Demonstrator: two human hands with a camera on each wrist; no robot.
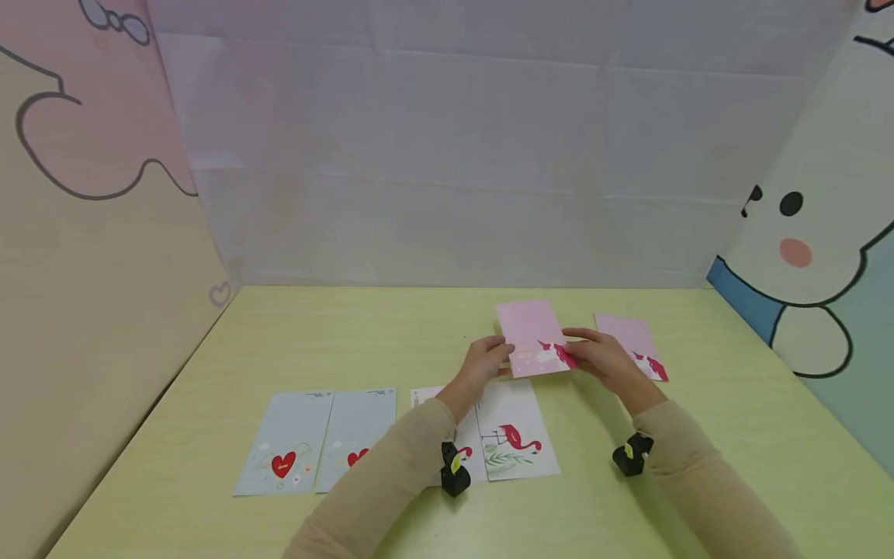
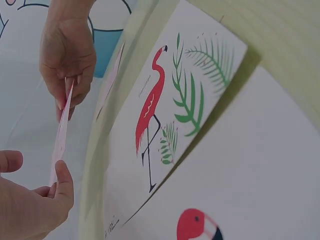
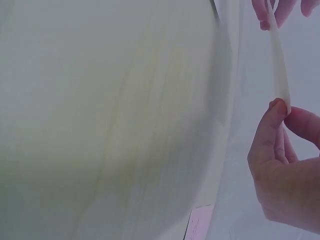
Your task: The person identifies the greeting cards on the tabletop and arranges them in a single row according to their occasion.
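Observation:
Both hands hold up a pink card (image 1: 531, 334) with a unicorn printed in its lower corner. My left hand (image 1: 482, 361) pinches its left edge, and my right hand (image 1: 606, 359) pinches the opposite edge between thumb and fingers. Seen from the left wrist, the pink card (image 2: 61, 135) shows nearly edge-on, clear of the table. A second pink unicorn card (image 1: 625, 334) lies on the table just beyond my right hand. Nearer and below the raised card lies a white flamingo card (image 1: 517, 419), with another flamingo card (image 1: 427, 394) beside it, partly covered by my left forearm.
Two pale blue heart cards (image 1: 289, 435) (image 1: 363, 419) lie side by side at the front left; my left sleeve covers part of one. Black wrist cameras (image 1: 455, 473) (image 1: 632, 456) hang under both wrists. A pale wall (image 1: 447, 155) and printed side panels (image 1: 803, 233) enclose the yellow-green table (image 1: 335, 334).

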